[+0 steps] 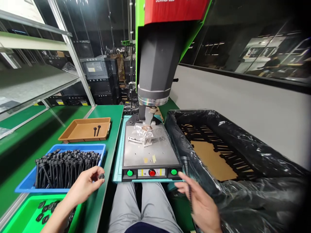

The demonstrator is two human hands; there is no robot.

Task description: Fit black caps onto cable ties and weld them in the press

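Between the thumb and fingers of my left hand (87, 183) is a small black plastic cap (101, 176). That hand is over the table edge, close to the blue tray (103, 152) of black rod-shaped parts (65, 165). My right hand (200, 200), slightly blurred, grips a long black rod-shaped part (186, 163) with a wider head at the top. Its lower end is partly hidden by the fingers. Beside the right fingertips is a green button (174, 172) on the machine's front panel. Below the blue tray, a green bin (21, 215) holds several loose black caps (45, 219).
A press-like machine (155, 61) points its metal tip down at a film-covered fixture (147, 139) on a steel plate (138, 158). A brown tray (73, 129) holds two black rods. On the right, a plastic-lined box (213, 113) contains rows of black rods on cardboard.
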